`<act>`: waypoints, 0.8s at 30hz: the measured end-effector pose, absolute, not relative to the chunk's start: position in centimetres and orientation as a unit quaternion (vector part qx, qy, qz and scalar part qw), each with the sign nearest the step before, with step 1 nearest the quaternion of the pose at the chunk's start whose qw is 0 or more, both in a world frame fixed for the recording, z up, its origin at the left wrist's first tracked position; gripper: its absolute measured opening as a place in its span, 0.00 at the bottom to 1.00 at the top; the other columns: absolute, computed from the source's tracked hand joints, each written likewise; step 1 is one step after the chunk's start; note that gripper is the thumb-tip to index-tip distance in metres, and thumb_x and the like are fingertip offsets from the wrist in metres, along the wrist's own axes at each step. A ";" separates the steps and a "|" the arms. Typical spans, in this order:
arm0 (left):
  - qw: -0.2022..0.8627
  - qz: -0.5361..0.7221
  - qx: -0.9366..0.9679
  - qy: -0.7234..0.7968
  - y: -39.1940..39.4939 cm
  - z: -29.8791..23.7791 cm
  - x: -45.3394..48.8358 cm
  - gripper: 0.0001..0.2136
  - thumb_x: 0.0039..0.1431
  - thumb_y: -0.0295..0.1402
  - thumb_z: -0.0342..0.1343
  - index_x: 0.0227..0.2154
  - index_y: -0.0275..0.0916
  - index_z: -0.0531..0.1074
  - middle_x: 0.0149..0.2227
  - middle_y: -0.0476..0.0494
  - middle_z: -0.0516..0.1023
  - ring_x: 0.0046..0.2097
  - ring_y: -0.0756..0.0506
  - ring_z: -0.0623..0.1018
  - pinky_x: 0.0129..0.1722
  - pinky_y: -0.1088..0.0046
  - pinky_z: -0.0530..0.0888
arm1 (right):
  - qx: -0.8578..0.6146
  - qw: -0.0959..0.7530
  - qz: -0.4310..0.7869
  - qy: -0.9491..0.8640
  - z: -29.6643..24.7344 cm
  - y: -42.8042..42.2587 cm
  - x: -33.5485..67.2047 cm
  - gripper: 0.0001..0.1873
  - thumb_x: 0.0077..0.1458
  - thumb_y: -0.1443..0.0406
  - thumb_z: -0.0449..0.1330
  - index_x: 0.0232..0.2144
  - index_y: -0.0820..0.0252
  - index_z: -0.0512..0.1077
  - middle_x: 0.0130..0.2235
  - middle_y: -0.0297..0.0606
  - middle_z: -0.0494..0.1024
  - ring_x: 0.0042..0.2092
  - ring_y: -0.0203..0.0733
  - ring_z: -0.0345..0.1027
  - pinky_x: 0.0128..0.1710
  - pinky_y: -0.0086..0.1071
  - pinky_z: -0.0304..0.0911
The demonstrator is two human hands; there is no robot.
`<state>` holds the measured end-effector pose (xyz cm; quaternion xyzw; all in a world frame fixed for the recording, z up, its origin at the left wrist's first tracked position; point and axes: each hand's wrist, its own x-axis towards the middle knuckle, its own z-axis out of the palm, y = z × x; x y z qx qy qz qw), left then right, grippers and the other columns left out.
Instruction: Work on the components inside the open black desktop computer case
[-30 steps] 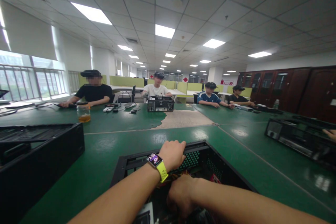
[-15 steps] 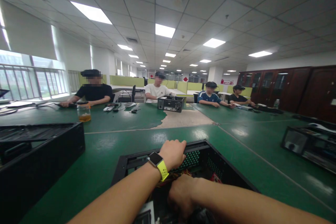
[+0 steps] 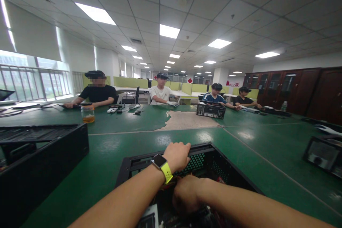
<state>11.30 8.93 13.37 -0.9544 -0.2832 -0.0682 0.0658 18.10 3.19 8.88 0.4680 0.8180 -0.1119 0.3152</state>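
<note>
A black computer case, its top side uncovered, lies in front of me with a perforated far wall and coloured wires inside. On its far rim, my left hand is closed over the edge, with a yellow-banded watch on that wrist. Down inside the case, my right hand is closed with its fingers bent under, close to the wires. Those fingertips are hidden, so what they hold cannot be made out. A light metal box with a dark panel shows at the lower left of the interior.
Another black case stands on my left, and one more sits at the right edge. Across the green table, several people sit, with a computer case near them. A jar of amber contents stands at the left.
Across the table, the computer case has slid right, away from the person in white, whose gloved hand now rests on the tabletop. My two hands have hardly moved.
</note>
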 end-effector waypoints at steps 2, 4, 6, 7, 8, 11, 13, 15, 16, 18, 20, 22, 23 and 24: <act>0.068 -0.068 -0.954 -0.284 9.0 13.4 11.3 0.18 0.53 0.38 0.51 0.46 0.37 0.67 0.40 0.34 0.76 0.42 0.34 0.76 0.40 0.54 0.74 | 0.475 0.283 -0.087 0.828 9.1 2.9 18.1 0.18 0.48 0.60 0.57 0.44 0.53 0.72 0.43 0.36 0.77 0.41 0.48 0.72 0.28 0.32 0.63; 0.067 -0.068 -0.953 -0.286 9.0 13.4 11.3 0.18 0.53 0.38 0.51 0.46 0.37 0.67 0.40 0.34 0.76 0.42 0.34 0.76 0.40 0.54 0.74 | 0.488 0.234 -0.067 0.838 9.2 2.7 18.3 0.24 0.46 0.59 0.59 0.48 0.55 0.70 0.48 0.41 0.74 0.45 0.50 0.70 0.33 0.35 0.66; 0.065 -0.066 -0.954 -0.287 9.0 13.5 11.3 0.18 0.53 0.38 0.51 0.47 0.37 0.67 0.40 0.34 0.76 0.42 0.34 0.76 0.39 0.54 0.74 | 0.496 0.214 -0.070 0.838 8.9 2.8 18.4 0.28 0.44 0.57 0.60 0.50 0.58 0.68 0.51 0.44 0.72 0.47 0.51 0.69 0.37 0.37 0.67; 0.063 -0.064 -0.954 -0.286 9.0 13.5 11.3 0.18 0.53 0.38 0.51 0.46 0.37 0.67 0.40 0.35 0.76 0.41 0.34 0.77 0.39 0.54 0.74 | 0.498 0.228 -0.084 0.832 8.7 2.9 18.5 0.28 0.44 0.56 0.60 0.49 0.58 0.69 0.50 0.44 0.73 0.47 0.52 0.69 0.37 0.37 0.67; 0.063 -0.063 -0.954 -0.286 9.0 13.5 11.3 0.18 0.53 0.38 0.51 0.46 0.37 0.67 0.40 0.35 0.76 0.41 0.34 0.77 0.39 0.54 0.74 | 0.500 0.250 -0.103 0.823 8.5 3.1 18.6 0.26 0.45 0.55 0.60 0.47 0.58 0.70 0.48 0.43 0.74 0.45 0.52 0.70 0.37 0.38 0.67; 0.066 -0.065 -0.954 -0.287 9.1 13.3 11.3 0.17 0.53 0.38 0.52 0.45 0.37 0.68 0.40 0.35 0.77 0.41 0.34 0.77 0.39 0.54 0.74 | 0.509 0.308 -0.131 0.793 7.9 3.4 18.8 0.23 0.45 0.52 0.59 0.42 0.56 0.73 0.42 0.42 0.77 0.42 0.53 0.72 0.34 0.39 0.68; 0.067 -0.069 -0.953 -0.287 9.1 13.3 11.3 0.17 0.53 0.38 0.52 0.45 0.37 0.68 0.40 0.35 0.77 0.41 0.34 0.77 0.39 0.54 0.74 | 0.516 0.289 -0.111 0.799 7.8 3.4 18.8 0.26 0.44 0.51 0.60 0.43 0.58 0.73 0.42 0.44 0.77 0.42 0.54 0.72 0.35 0.41 0.69; 0.065 -0.069 -0.953 -0.288 9.0 13.3 11.3 0.17 0.53 0.38 0.52 0.45 0.37 0.68 0.39 0.35 0.77 0.41 0.34 0.77 0.39 0.54 0.74 | 0.518 0.243 -0.075 0.817 7.9 3.3 18.7 0.28 0.43 0.51 0.61 0.45 0.60 0.72 0.44 0.47 0.76 0.43 0.55 0.71 0.38 0.42 0.69; 0.063 -0.068 -0.953 -0.289 9.0 13.4 11.3 0.17 0.53 0.38 0.52 0.45 0.37 0.68 0.39 0.35 0.77 0.41 0.34 0.77 0.39 0.54 0.74 | 0.520 0.216 -0.057 0.824 7.9 3.2 18.6 0.29 0.43 0.52 0.61 0.46 0.60 0.71 0.45 0.48 0.75 0.44 0.55 0.71 0.39 0.43 0.69; 0.060 -0.064 -0.953 -0.290 8.9 13.6 11.4 0.17 0.53 0.38 0.52 0.45 0.37 0.68 0.40 0.35 0.77 0.41 0.34 0.77 0.39 0.54 0.74 | 0.541 0.178 -0.019 0.822 7.8 3.2 18.5 0.28 0.44 0.54 0.62 0.47 0.61 0.70 0.47 0.50 0.74 0.45 0.55 0.71 0.39 0.44 0.69; 0.059 -0.060 -0.953 -0.290 8.8 13.7 11.4 0.18 0.53 0.38 0.52 0.46 0.37 0.68 0.40 0.34 0.77 0.42 0.34 0.77 0.40 0.54 0.74 | 0.584 0.167 0.017 0.794 7.4 3.5 18.7 0.27 0.44 0.59 0.62 0.47 0.62 0.69 0.46 0.52 0.75 0.43 0.54 0.72 0.38 0.44 0.70; 0.057 -0.057 -0.954 -0.289 8.8 13.7 11.4 0.18 0.53 0.38 0.52 0.46 0.36 0.67 0.40 0.34 0.76 0.42 0.34 0.76 0.40 0.55 0.74 | 0.626 0.167 0.035 0.760 7.0 4.0 19.4 0.24 0.44 0.64 0.62 0.46 0.63 0.70 0.42 0.53 0.76 0.41 0.53 0.73 0.37 0.43 0.70; 0.056 -0.055 -0.954 -0.288 8.8 13.7 11.4 0.18 0.53 0.38 0.52 0.46 0.36 0.67 0.40 0.34 0.76 0.42 0.34 0.76 0.40 0.55 0.74 | 0.639 0.164 0.036 0.751 6.8 4.3 19.8 0.22 0.43 0.66 0.62 0.45 0.64 0.71 0.40 0.53 0.77 0.40 0.53 0.73 0.37 0.42 0.70; 0.054 -0.053 -0.955 -0.288 8.8 13.7 11.4 0.19 0.53 0.38 0.52 0.46 0.36 0.67 0.40 0.34 0.76 0.42 0.34 0.76 0.40 0.55 0.74 | 0.644 0.158 0.033 0.747 6.7 4.6 20.3 0.20 0.43 0.68 0.62 0.42 0.65 0.73 0.38 0.53 0.77 0.40 0.53 0.73 0.37 0.42 0.70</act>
